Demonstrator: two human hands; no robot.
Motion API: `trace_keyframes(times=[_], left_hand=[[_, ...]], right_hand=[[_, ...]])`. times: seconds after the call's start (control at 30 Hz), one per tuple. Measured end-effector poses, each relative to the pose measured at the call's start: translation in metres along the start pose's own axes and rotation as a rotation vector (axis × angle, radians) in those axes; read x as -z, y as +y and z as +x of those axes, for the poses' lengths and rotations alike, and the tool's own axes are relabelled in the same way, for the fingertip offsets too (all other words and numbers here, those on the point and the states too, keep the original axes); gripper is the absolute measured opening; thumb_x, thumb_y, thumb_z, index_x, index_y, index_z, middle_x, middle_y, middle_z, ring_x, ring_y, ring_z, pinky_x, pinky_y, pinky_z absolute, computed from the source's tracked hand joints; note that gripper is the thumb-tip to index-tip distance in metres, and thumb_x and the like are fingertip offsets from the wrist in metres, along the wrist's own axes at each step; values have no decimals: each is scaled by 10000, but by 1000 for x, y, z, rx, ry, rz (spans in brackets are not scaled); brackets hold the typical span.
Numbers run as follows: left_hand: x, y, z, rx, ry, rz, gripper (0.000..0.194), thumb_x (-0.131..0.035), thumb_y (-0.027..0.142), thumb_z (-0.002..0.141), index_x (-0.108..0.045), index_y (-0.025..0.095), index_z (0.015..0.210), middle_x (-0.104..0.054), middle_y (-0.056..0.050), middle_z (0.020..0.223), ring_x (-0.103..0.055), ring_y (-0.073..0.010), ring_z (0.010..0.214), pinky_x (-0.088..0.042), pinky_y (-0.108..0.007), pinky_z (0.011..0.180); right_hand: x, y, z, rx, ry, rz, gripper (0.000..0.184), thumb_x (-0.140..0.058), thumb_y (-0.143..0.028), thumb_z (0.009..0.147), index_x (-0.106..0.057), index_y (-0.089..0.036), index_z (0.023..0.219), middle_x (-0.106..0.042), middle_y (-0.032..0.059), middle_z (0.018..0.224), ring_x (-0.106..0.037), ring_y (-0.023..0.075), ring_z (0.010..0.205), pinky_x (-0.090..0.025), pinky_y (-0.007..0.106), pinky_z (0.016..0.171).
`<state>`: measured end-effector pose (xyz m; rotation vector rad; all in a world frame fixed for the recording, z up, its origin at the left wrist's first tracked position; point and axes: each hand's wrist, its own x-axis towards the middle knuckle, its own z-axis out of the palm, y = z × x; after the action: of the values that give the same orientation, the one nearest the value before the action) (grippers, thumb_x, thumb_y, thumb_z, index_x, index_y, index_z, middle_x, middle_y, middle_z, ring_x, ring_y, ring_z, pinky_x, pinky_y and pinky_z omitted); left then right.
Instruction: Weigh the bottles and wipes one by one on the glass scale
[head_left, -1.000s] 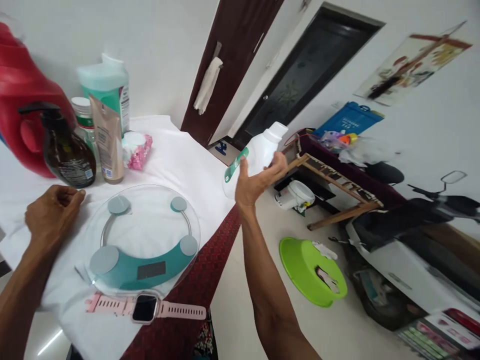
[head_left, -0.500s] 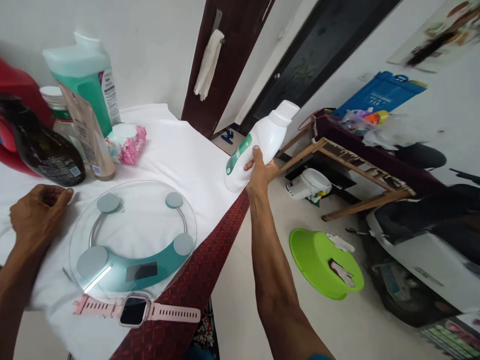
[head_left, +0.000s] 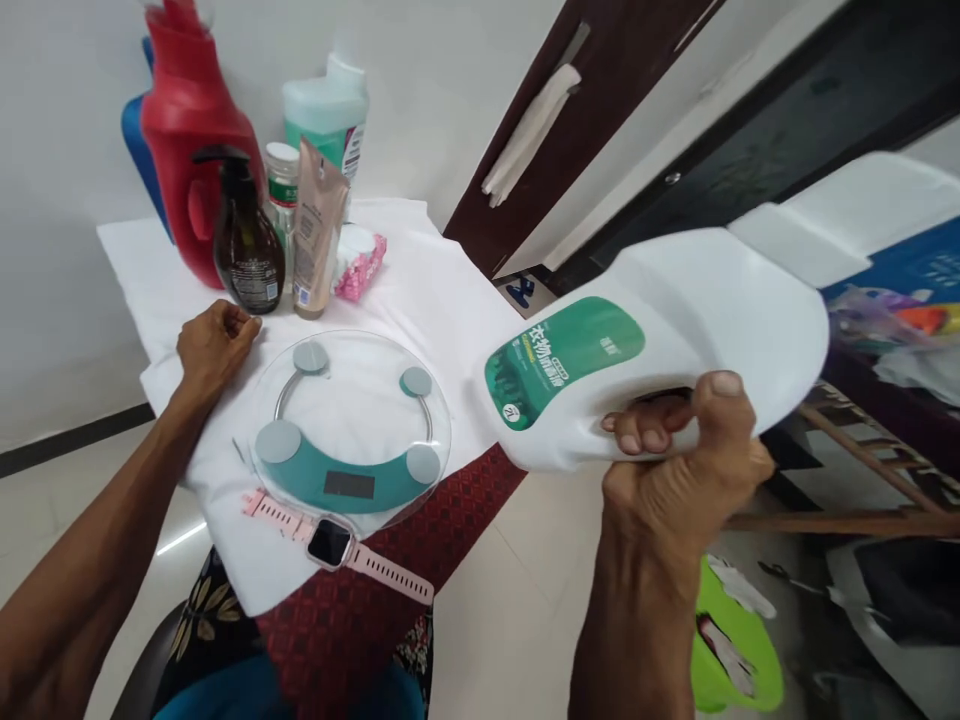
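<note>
A white bottle (head_left: 675,310) with a green label fills the right of the frame, in the grip of the right hand (head_left: 690,455); its fingers wrap the handle, some showing through the opening. The left hand (head_left: 214,345), left of centre, rests on the white-clothed table (head_left: 457,310), fingers curled narrow with nothing visible in them.

Just beside that hand lie a glass scale (head_left: 322,478) and a dark pump bottle (head_left: 251,250). Clustered at upper left are a red jug (head_left: 184,120), jar (head_left: 283,187), beige tube (head_left: 319,240), green-liquid bottle (head_left: 322,118) and pink pack (head_left: 364,270). A pink-strapped watch (head_left: 330,543) lies at the scale's lower edge.

The pump bottle partly covers the jug; a blue object (head_left: 141,150) behind the jug is mostly hidden. The white bottle blocks part of the dark door (head_left: 810,110), and its cap meets the right edge. The forearm hides part of a lime-green basin (head_left: 761,690) at lower right; items there are blurred.
</note>
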<state>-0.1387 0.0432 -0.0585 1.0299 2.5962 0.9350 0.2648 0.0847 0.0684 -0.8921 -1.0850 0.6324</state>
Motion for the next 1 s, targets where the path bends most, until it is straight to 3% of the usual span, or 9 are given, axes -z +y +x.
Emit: trace_keyframes(times=[0.2,0.4,0.53,0.67,0.83,0.93,1.0], left_hand=[[-5,-6,0,15,15,-56,195,-646,377,921,-719,215,1002,-791,-68,987,-693,-252,919,-466,-343,818],[-9,-11,1,-10,21,-101,144,-634,356,923,-697,229,953,-786,-67,947,-721,-267,944,-483,-344,839],[-12,-15,0,-23,17,-140,144,-630,348,929,-701,235,984,-787,-59,960,-726,-264,953,-496,-348,859],[-12,-16,1,-29,2,-152,147,-644,349,924,-701,233,993,-792,-60,991,-726,-265,967,-497,-348,859],[-12,-16,1,-20,2,-146,141,-643,350,933,-695,228,982,-781,-49,942,-722,-254,934,-479,-337,830],[-11,-15,1,-20,1,-147,128,-650,344,927,-689,228,965,-781,-47,935,-723,-255,936,-468,-338,823],[-11,-14,0,-22,-2,-143,130,-658,343,922,-693,227,970,-785,-48,948,-725,-258,951,-465,-340,826]], right_hand=[[-51,-25,-50,-194,-213,125,599,-902,-593,735,-446,-250,554,-336,-114,433,-315,70,373,-356,251,419],[-91,-17,-97,-297,-285,136,602,-901,-596,746,-445,-249,564,-362,-113,449,-353,71,385,-410,257,441],[-102,-8,-116,-255,-265,110,550,-889,-550,784,-482,-249,570,-395,-101,459,-389,90,401,-439,281,472],[-100,-1,-127,-181,-248,79,523,-844,-530,848,-507,-246,566,-435,-78,475,-431,113,427,-448,300,509],[-69,8,-118,-62,-399,-47,472,-663,-672,941,-709,-241,753,-608,11,680,-625,220,692,-531,380,697],[-47,13,-104,41,-254,-162,494,-620,-734,937,-738,-262,853,-649,30,784,-642,241,752,-522,382,696],[-39,15,-97,5,-170,-148,522,-603,-766,930,-736,-265,865,-671,33,799,-658,237,747,-530,382,701]])
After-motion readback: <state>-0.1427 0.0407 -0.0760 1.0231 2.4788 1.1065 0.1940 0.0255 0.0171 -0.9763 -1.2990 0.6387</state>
